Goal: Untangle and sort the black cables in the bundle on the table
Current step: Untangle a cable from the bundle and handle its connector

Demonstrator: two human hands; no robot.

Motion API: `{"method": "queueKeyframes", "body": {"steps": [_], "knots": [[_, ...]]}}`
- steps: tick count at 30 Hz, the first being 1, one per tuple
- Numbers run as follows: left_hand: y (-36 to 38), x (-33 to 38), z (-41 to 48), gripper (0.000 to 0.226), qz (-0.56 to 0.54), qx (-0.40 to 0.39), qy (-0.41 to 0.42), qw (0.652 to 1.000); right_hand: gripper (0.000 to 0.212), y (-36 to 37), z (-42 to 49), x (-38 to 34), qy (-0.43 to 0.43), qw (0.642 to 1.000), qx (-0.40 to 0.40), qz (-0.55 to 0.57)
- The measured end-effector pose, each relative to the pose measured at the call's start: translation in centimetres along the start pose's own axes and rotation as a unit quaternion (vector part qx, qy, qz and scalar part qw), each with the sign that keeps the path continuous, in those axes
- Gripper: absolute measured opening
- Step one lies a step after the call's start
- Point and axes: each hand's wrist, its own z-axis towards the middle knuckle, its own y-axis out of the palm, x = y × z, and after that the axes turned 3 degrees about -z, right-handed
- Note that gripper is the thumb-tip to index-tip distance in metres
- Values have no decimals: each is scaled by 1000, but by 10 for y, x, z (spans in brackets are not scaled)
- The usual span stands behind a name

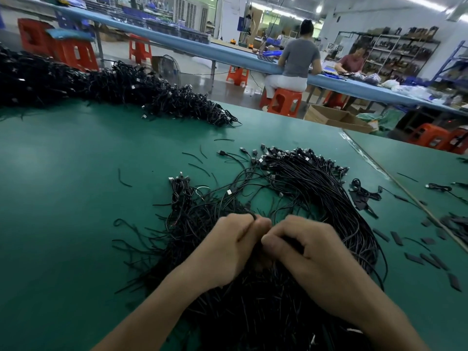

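At 6 o'clock on the bundle (pixel 316 188), the left hand (pixel 233 247) and right hand (pixel 311 249) meet, each pinching cables, probably to work one free.

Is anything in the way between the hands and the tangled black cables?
Nothing visible is in the way. The left hand and the right hand are both right on the bundle, side by side, with their fingers curled round strands of it.
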Motion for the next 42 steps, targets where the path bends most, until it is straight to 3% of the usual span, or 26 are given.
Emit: {"method": "queueKeyframes", "body": {"steps": [5,8,10,12,13,15,17,19,22,25,27,32,34,36,39,42], "knots": [[9,12,-4,74,-113,-52,-126,984,24,-6,4,1,-3,998,48,39],[9,16,-6,76,-190,-96,-176,961,20,-3,7,0,11,991,71,111],[3,20,-7,70,-314,-146,-169,923,21,-3,9,3,22,981,73,180],[-5,23,-5,57,-459,-184,-146,857,23,0,9,6,46,972,71,218],[-8,25,-5,50,-514,-188,-128,827,24,3,8,6,58,973,56,215],[-8,28,-4,45,-564,-148,-88,807,25,13,4,5,64,981,-1,185],[-5,28,-2,46,-550,-61,-47,831,28,23,-1,2,47,988,-58,134],[-1,22,-1,44,-471,20,6,882,26,25,-3,-1,39,994,-90,54],[1,7,2,35,-196,134,90,967,27,15,-2,-3,28,994,-99,-45],[1,1,-1,28,2,124,90,988,32,-1,0,-5,13,997,-50,-61],[4,4,-5,35,43,75,68,994,28,-9,2,-4,6,999,-9,-38],[1,22,-8,62,-108,-77,-101,986,24,-15,6,-3,-17,997,67,42],[-5,27,-9,65,-211,-149,-116,959,21,-13,8,-5,-13,989,88,122],[-11,32,-11,58,-359,-196,-121,905,23,-7,10,-6,-3,982,92,166],[-14,34,-11,48,-481,-182,-90,853,31,9,9,-6,23,982,76,170],[-11,34,-9,46,-506,-76,-49,858,28,27,4,-8,34,990,26,136]]}}
